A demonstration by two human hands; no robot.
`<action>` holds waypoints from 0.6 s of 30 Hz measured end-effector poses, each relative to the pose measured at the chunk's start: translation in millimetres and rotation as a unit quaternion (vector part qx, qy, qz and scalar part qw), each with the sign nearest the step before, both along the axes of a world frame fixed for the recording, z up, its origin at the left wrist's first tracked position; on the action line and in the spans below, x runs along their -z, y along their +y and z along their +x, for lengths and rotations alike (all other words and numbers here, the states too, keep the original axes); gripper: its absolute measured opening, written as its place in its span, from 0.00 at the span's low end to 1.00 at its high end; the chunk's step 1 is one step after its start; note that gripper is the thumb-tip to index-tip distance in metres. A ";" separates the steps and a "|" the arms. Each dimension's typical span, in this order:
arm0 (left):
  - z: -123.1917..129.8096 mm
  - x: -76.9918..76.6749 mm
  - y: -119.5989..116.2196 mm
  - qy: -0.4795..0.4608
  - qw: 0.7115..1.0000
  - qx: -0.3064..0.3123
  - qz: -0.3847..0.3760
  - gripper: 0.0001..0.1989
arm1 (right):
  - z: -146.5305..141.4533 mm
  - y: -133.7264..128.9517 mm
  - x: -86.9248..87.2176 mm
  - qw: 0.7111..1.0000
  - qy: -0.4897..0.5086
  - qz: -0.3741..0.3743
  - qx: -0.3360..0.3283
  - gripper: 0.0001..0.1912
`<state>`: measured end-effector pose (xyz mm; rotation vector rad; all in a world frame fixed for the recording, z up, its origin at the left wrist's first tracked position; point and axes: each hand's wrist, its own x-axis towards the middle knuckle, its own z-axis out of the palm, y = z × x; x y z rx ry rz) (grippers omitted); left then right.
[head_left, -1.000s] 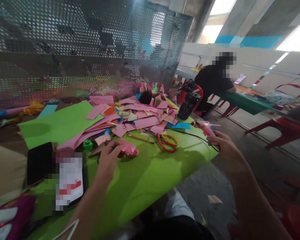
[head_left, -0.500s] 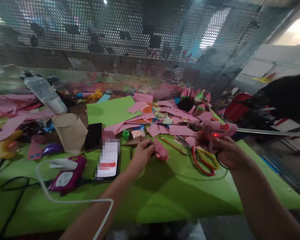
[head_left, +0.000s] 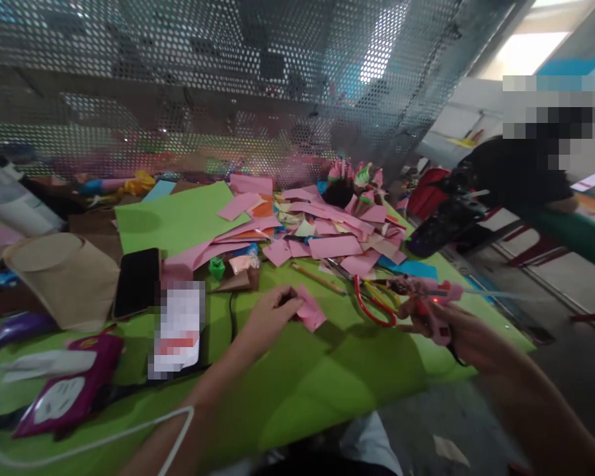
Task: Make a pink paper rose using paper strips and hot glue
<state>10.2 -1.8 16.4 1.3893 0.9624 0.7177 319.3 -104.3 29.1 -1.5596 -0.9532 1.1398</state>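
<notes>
Pink paper piece [head_left: 311, 311], one: pinched by its left edge between thumb and fingers of the left hand [head_left: 275, 316], low over the green tabletop [head_left: 287, 410]; whether it touches the surface cannot be told. Handling, as judged: very light, limp, easily creased or torn, not slippery; best taken by an edge, with a light pinch. Appearance: plain, small, roughly oblong, apparently folded, its near right corner uneven.

Pink glue gun [head_left: 429, 301], one: held by the handle, fingers of the right hand [head_left: 469, 337] wrapped around it. Nozzle end points left; small red light lit; pale translucent stick [head_left: 498, 294] projects from the back, to the right. Probably hard plastic, fairly light, hot at the tip; handle the safe hold.

Scissors [head_left: 363, 307], one pair, red and yellow handles: between the hands, just left of the nozzle.

Pencil [head_left: 320, 278], one: left of the scissors, lying flat.

Pink paper strips [head_left: 334, 246], many: loose heap, farther off.

Light-green sheet [head_left: 173, 218], one: far left of the heap.

Black phone [head_left: 137, 283], one: left, near a kraft-paper roll [head_left: 74, 284].
</notes>
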 end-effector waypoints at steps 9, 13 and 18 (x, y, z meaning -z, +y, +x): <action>-4.1 5.3 4.3 0.012 0.999 -0.016 -0.026 0.09 | -5.2 38.2 29.4 0.989 0.097 0.075 0.088 0.20; -5.2 -1.0 2.1 0.009 0.999 -0.026 -0.031 0.08 | -0.7 64.5 34.4 0.986 0.060 0.104 0.114 0.20; -3.5 -1.3 1.5 -0.008 0.999 -0.041 -0.028 0.08 | 3.1 62.9 16.7 0.990 -0.049 0.080 0.102 0.17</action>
